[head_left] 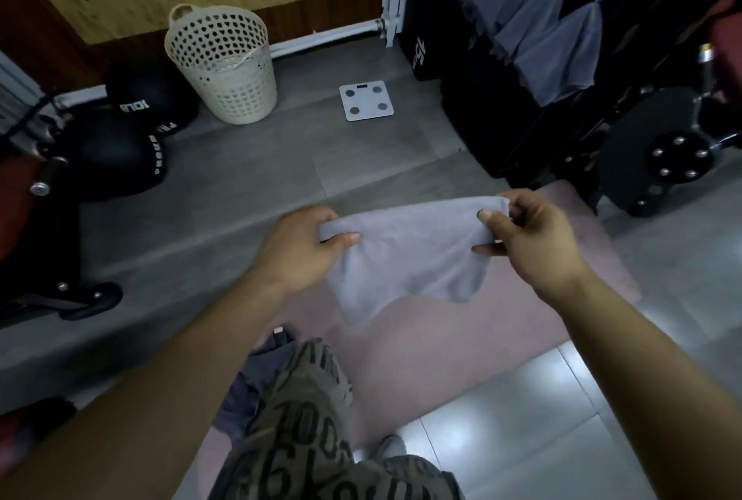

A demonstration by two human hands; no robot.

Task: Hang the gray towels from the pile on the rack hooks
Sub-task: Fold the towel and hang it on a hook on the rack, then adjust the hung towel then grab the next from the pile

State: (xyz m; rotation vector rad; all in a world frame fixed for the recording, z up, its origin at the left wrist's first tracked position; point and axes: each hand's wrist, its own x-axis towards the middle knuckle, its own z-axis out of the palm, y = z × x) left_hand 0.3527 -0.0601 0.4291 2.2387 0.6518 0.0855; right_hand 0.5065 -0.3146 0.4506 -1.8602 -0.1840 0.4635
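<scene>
A gray towel [405,254] hung stretched between two hands — the left hand [305,246] pinched one upper corner, the right hand [526,234] the other — above a pink mat [461,339], with the rest sagging below.

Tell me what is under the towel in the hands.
Below the towel, pinched by the left hand and right hand, lies a pink mat. The patch of mat straight behind the cloth is covered, so anything there cannot be seen.
</scene>
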